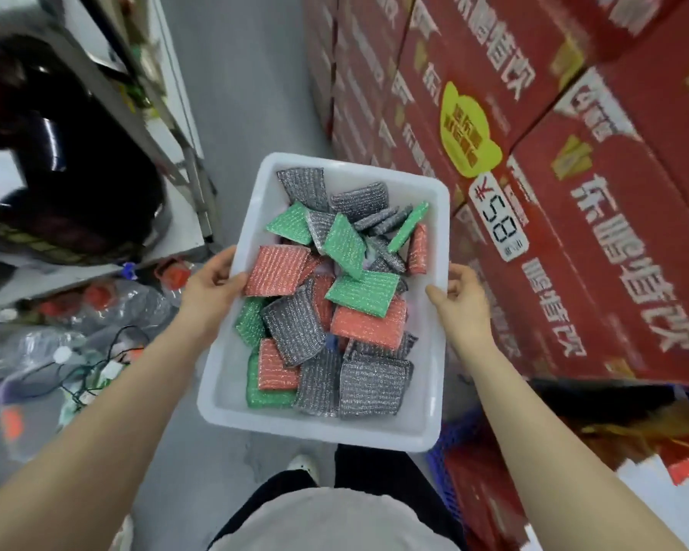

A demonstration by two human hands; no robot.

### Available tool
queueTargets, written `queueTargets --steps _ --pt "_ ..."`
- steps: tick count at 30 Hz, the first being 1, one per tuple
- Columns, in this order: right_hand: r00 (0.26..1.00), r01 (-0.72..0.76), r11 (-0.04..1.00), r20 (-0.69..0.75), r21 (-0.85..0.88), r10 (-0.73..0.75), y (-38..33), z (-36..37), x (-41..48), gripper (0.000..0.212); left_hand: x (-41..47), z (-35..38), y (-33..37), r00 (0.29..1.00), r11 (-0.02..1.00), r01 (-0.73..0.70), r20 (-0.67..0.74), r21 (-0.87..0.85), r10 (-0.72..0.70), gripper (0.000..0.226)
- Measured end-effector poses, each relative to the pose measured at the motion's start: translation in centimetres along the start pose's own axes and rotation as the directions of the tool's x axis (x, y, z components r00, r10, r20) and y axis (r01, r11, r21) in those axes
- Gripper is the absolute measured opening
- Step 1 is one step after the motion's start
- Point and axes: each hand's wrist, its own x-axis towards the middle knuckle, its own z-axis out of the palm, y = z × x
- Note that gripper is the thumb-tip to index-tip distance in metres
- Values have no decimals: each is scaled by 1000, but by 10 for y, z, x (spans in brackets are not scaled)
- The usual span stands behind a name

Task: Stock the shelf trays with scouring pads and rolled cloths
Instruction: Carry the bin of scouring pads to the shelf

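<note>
You hold the white tray (319,429) in front of your body, over the aisle floor (235,73), with one of your hands on each long side. Your left hand (211,286) grasps the left rim, with the thumb hooked over the edge and touching a red pad; the fingers go under the rim, out of sight. Your right hand (460,296) grasps the opposite rim, thumb laid along the top edge and fingers curled at the outer wall. The two grips face each other across the tray, which in my judgement balances it and stops the loose load from sliding. The scouring pads (335,308) lie inside the tray in a jumbled heap of green, red and grey, some flat and some tipped on edge; none overhangs the rim. No rolled cloths are visible. Stacked red cartons (573,232) bearing a price tag (498,222) stand close on your right. A metal shelf (168,161) runs along your left, with bagged goods and cables (96,340) on the floor below it. A blue crate (446,463) sits by your right leg. Assessment: the tray is loaded with pads but not yet set on any shelf, so the placing step remains. Risk: the aisle is narrow and the tray's far right corner lies just beside the cartons, where a knock could spill pads.
</note>
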Motion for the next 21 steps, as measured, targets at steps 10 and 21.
queueTargets --steps 10,21 --pt "962 213 976 182 -47 -201 -226 80 242 44 181 -40 135 959 979 -77 -284 -190 20 42" --pt "917 375 925 170 -57 -361 -488 202 477 45 453 -112 317 920 951 -175 -387 -255 66 50"
